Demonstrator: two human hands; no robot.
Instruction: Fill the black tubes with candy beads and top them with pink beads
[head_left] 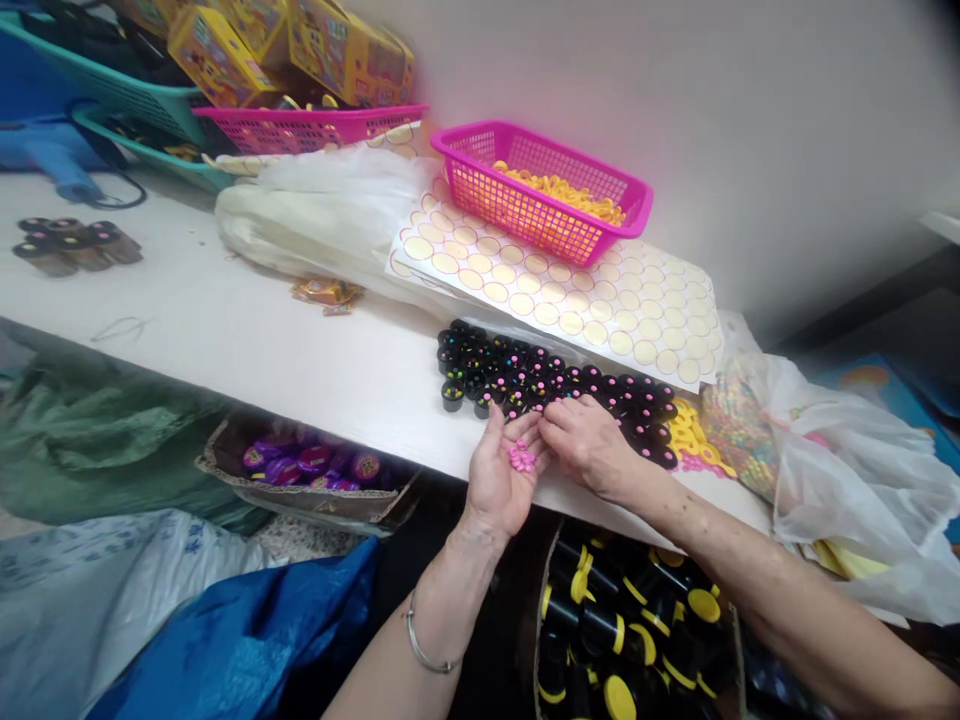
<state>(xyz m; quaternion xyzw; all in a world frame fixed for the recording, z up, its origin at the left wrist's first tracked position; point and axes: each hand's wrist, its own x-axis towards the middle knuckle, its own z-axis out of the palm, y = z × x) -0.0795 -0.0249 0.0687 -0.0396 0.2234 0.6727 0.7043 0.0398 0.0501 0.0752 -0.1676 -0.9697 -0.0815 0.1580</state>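
My left hand (501,472) is palm up at the table's front edge, cupped around a small heap of pink candy pieces (520,457). My right hand (586,440) lies beside it, fingertips pinched together over the heap. Just behind both hands stands a cluster of several small open black containers (540,382), each with coloured bits inside. A silver bangle (424,640) is on my left wrist.
A sheet of round stickers (592,300) lies behind the containers, with a pink basket (540,190) of yellow rings on it. Clear bags with candy (757,430) sit right. A box of black, yellow-capped tubes (630,630) stands below. Brown containers (71,245) rest far left.
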